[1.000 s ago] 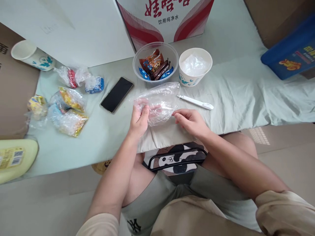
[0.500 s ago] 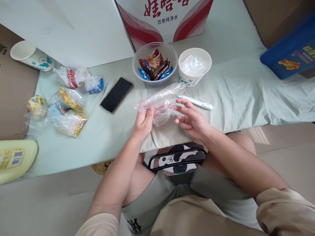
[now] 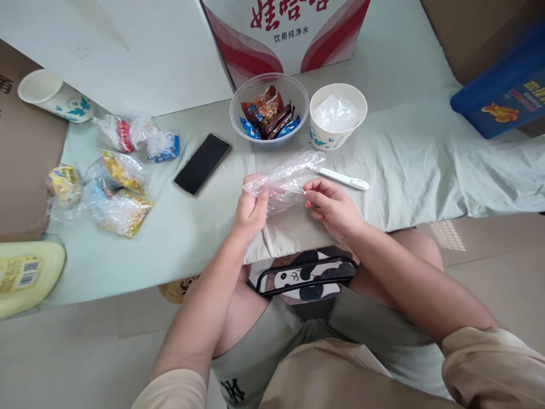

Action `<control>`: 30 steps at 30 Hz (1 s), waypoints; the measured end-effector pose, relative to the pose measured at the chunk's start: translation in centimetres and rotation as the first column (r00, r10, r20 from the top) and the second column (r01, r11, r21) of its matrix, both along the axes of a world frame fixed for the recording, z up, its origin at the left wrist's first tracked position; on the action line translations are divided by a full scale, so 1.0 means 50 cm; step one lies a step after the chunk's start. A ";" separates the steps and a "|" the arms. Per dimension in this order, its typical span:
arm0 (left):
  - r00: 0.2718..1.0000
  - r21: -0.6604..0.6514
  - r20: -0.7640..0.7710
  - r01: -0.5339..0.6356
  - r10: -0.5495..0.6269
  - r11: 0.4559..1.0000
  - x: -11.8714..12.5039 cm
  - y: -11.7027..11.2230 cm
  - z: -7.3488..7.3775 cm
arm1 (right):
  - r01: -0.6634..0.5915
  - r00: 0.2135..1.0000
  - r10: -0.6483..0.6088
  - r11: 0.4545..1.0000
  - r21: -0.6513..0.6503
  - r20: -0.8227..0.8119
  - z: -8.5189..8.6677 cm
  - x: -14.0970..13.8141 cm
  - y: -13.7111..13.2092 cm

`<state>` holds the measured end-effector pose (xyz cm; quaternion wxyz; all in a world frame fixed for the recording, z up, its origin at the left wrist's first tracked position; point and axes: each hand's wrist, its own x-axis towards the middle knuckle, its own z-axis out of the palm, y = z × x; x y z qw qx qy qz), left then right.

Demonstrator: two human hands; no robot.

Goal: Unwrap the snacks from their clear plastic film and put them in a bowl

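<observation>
A clear, crinkled plastic bag (image 3: 289,180) is stretched between my two hands above the cloth. My left hand (image 3: 252,209) grips its left end, thumb on top. The fingertips of my right hand (image 3: 334,207) pinch the bag's right edge. Just beyond it lies a white utility knife (image 3: 343,177), its tip end partly behind the plastic. Behind the bag stand a clear plastic bowl (image 3: 236,122) with several wrapped snacks (image 3: 270,116) and a paper cup (image 3: 336,138) with clear plastic (image 3: 336,113) inside.
On the left are a black phone (image 3: 203,165), several plastic-wrapped packets (image 3: 123,213), a tipped paper cup (image 3: 70,102) and a yellow-green container (image 3: 38,278). A white and red carton (image 3: 293,51) stands at the back, a blue container (image 3: 502,85) at the right.
My right hand's spread fingers have closed in a pinch on the bag's edge. The bag has come slightly lower and is pulled between both hands.
</observation>
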<state>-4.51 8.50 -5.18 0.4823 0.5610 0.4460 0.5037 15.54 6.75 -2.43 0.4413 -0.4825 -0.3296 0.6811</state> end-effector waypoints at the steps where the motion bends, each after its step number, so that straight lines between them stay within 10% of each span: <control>1: 1.000 0.025 -0.012 -0.005 0.005 1.000 -0.002 0.000 -0.001 | -0.017 1.000 0.017 1.000 0.001 0.024 0.000 0.001 0.000; 30: 0.997 -0.064 0.060 -0.051 0.055 0.997 0.004 -0.003 0.008 | 0.033 0.999 -0.034 0.989 0.145 0.002 -0.009 0.000 -0.004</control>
